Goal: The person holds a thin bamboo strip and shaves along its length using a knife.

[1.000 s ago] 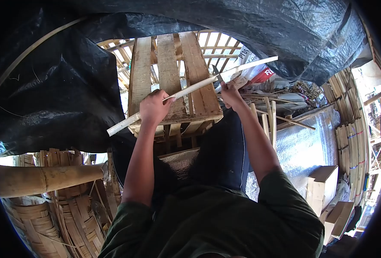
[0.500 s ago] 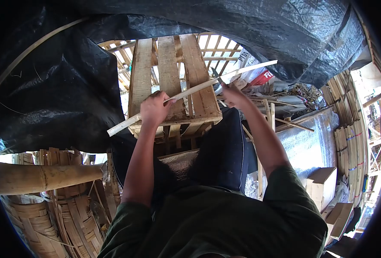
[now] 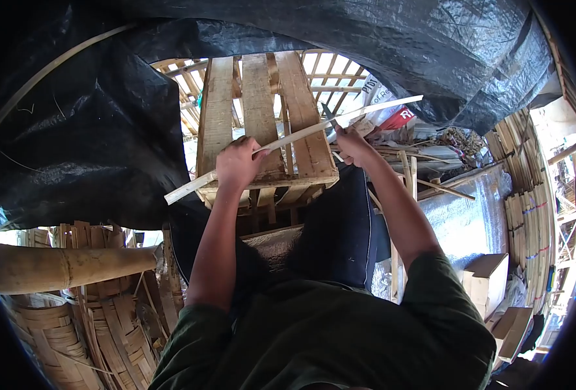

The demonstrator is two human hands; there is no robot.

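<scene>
A long pale strip of bamboo or wood [image 3: 301, 134] lies slantwise across a slatted wooden crate [image 3: 220, 104], its right end higher in the view. My left hand [image 3: 238, 161] is closed round the strip near its lower left end, above the crate's near edge. In my right hand [image 3: 355, 147] is a knife [image 3: 329, 113], its dark blade pointing up and left across the strip. The handle is mostly hidden by my fingers. Whether the blade's edge bites into the strip is too small to tell.
Black plastic sheeting [image 3: 106, 123] hangs at the left and overhead. A printed sack [image 3: 382, 107] and scraps lie beyond the crate. Bundled strips [image 3: 528, 214] and a cardboard box [image 3: 486, 279] stand at the right. A thick bamboo pole [image 3: 67, 268] crosses the lower left.
The strip and my left hand have shifted slightly to the right. My right hand with the knife stays in nearly the same place on the strip.
</scene>
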